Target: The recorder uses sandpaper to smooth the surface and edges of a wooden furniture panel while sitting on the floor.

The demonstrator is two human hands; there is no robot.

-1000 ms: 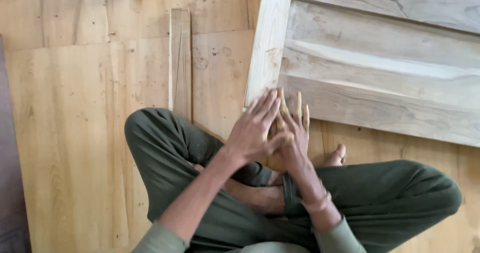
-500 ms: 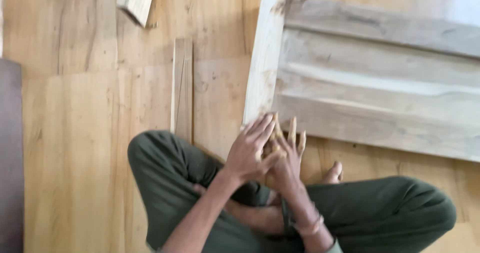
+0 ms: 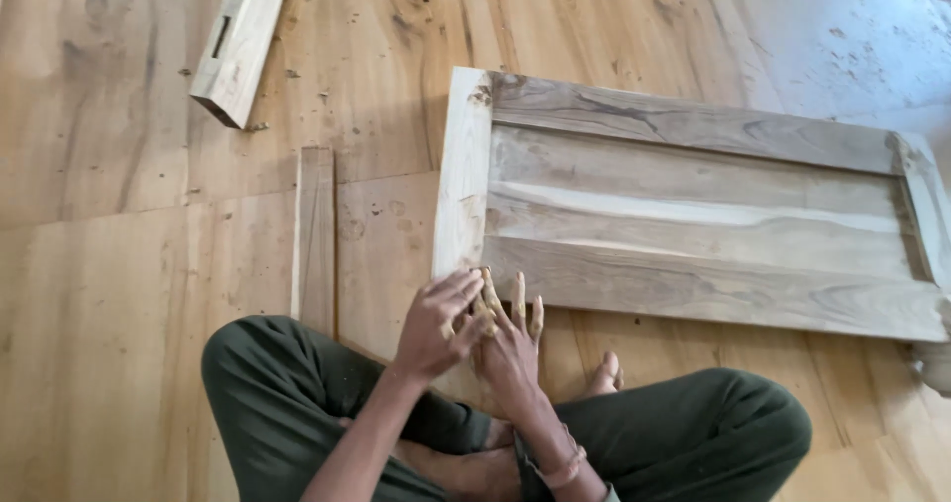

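Head view: the person sits cross-legged on a wooden floor (image 3: 119, 294), dark green trousers filling the bottom of the frame. Both hands are raised together in front of the knees. The left hand (image 3: 436, 326) lies against the right hand (image 3: 510, 348), its fingers (image 3: 458, 289) curled loosely over the right hand's knuckles. The right hand's fingers (image 3: 517, 299) are spread and point up, smeared with a yellowish paste or dust. Neither hand grips anything; they touch only each other, and the fingertips appear just at the near left corner of the wooden panel (image 3: 693, 215).

That panel lies flat on the floor directly ahead, a framed door-like piece with a pale upright stile on its left edge and several grey-brown boards running across to the right. It looks stiff, heavy and rough-sawn, likely to shed splinters at the edges rather than slip. My judgement is that it is best taken by the pale left stile or by the long near rail, with both hands well apart, since one corner grip would let it twist.

Left of the panel a thin wooden strip (image 3: 315, 239) lies along the floor, reaching to the person's left knee. Further off, at the top left, lies a short wooden block (image 3: 241, 41) with a slot cut in it, well apart from the hands.
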